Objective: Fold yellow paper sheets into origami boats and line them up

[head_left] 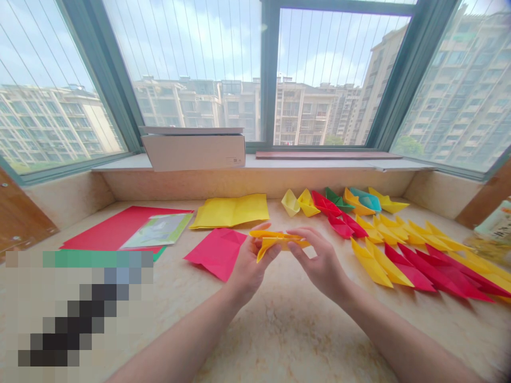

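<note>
Between my two hands is a partly folded yellow paper boat (275,240), held up above the stone counter. My left hand (252,260) grips its left end, thumb on the near side and fingers behind. The right end is pinched by my right hand (319,254), thumb below and fingers over the top. Just left of my left hand lies a creased pink-red sheet (217,252). Behind it rests a stack of yellow paper (231,211) with a fold line. To the right stand several finished paper boats, among them a red boat (345,226) and a yellow boat (379,263).
Red paper sheets (107,226) lie at the left under a clear plastic packet (157,231). A white box (195,151) sits on the window ledge. A jar (495,226) stands at the far right. The lower left corner is pixelated.
</note>
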A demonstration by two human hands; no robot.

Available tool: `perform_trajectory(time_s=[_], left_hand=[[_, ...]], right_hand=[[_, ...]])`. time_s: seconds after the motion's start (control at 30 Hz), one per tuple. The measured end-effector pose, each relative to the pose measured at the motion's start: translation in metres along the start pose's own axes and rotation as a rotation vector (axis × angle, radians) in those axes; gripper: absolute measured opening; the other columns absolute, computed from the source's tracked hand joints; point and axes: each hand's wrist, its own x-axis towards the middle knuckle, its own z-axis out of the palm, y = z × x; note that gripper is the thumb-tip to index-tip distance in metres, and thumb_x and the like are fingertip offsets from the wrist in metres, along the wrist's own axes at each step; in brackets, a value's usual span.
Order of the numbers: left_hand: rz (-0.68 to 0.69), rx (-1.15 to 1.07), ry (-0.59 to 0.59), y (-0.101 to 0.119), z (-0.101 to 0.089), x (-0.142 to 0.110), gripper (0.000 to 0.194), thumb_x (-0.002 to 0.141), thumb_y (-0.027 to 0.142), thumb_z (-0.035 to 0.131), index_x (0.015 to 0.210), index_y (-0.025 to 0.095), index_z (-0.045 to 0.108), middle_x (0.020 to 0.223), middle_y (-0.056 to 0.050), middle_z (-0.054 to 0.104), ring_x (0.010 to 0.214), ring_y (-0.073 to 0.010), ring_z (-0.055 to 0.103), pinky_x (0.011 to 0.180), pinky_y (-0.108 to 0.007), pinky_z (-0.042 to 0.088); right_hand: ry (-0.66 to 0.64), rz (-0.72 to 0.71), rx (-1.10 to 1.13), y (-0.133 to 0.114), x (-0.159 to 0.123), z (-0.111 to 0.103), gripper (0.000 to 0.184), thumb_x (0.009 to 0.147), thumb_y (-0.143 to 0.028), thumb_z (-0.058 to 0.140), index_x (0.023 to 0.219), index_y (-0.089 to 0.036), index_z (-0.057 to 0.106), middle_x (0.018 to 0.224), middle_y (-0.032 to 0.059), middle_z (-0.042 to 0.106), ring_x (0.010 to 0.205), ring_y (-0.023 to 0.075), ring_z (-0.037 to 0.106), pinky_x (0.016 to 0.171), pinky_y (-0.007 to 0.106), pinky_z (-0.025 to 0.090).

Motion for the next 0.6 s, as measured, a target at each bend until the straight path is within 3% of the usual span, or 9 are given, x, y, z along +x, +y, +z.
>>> perform_trajectory(time_s=[0.13,0.33,0.6], left_hand=[[-0.009,-0.02,0.012,0.0023,0.002,-0.0015,0.062,0.082,0.028,0.074,0.135,0.024,0.041,0.122,-0.008,0.067,0.113,-0.0215,0.063,0.101,-0.038,0.045],[0.021,0.0,0.005,-0.0004,0.0013,-0.0014,0.06,0.082,0.027,0.073,0.131,0.025,0.04,0.125,-0.009,0.065,0.116,-0.0217,0.062,0.102,-0.038,0.045],[0.062,0.108,0.002,-0.0039,-0.0029,0.0022,0.048,0.084,0.028,0.071,0.125,0.023,0.046,0.109,-0.005,0.067,0.1,-0.0184,0.065,0.091,-0.032,0.05]], right_hand=[[-0.003,0.004,-0.008,0.0008,-0.0007,-0.0001,0.019,0.094,-0.025,0.057,0.112,-0.025,0.063,0.108,0.0057,0.067,0.099,0.0215,0.064,0.087,0.036,0.053],[0.003,0.02,-0.03,0.0005,-0.0007,-0.0007,0.01,0.094,-0.023,0.053,0.098,-0.023,0.062,0.107,0.0077,0.063,0.099,0.0214,0.062,0.086,0.036,0.053],[-0.045,-0.008,-0.058,-0.0008,-0.0016,-0.0009,0.011,0.088,-0.019,0.059,0.097,-0.023,0.064,0.123,0.0105,0.057,0.12,0.0256,0.054,0.102,0.044,0.045]])
